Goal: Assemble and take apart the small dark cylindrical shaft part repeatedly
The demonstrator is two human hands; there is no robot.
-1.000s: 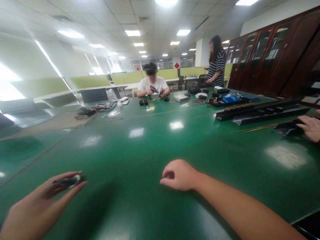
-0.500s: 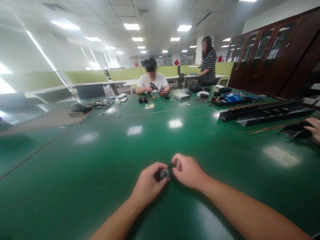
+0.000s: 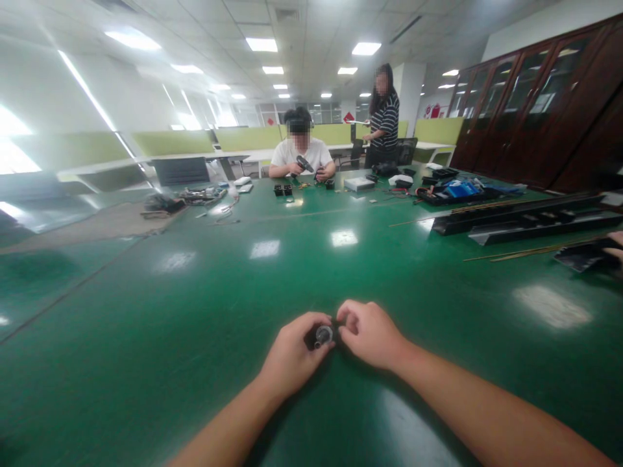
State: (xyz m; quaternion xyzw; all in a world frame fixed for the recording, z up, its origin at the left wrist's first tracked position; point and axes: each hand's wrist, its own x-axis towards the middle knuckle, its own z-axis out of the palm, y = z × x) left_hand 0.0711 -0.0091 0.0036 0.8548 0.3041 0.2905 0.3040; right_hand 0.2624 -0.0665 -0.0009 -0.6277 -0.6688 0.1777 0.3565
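Landmark: small round part (image 3: 324, 335), pale ring facing up, with a darker centre. It sits low over the near side of the green table (image 3: 219, 298); whether it touches the surface cannot be told.

Left hand (image 3: 296, 350) lies to the left of the part and grips it between thumb and fingers. The pinch is at the sides, which presumably is why the ringed end shows uncovered.

Right hand (image 3: 370, 334) is just right of the part, fingers curled in, tips close to its edge. Something dark fills the narrow gap; contact, or anything held, cannot be told. The forearms come in from both sides, probably to keep the part central and in view.

Beyond the part, at the far edge, a seated co-worker (image 3: 302, 155) holds a drill-like tool (image 3: 305, 163); black blocks (image 3: 283, 190) lie near that person, likely for easy reach.

Far to the right of the part: long black channels (image 3: 545, 224), laid roughly side by side, perhaps because of their length, with thin rods (image 3: 511, 251) nearby. Another person's hand (image 3: 617, 245) shows at the edge of view, by a dark piece (image 3: 584, 255).
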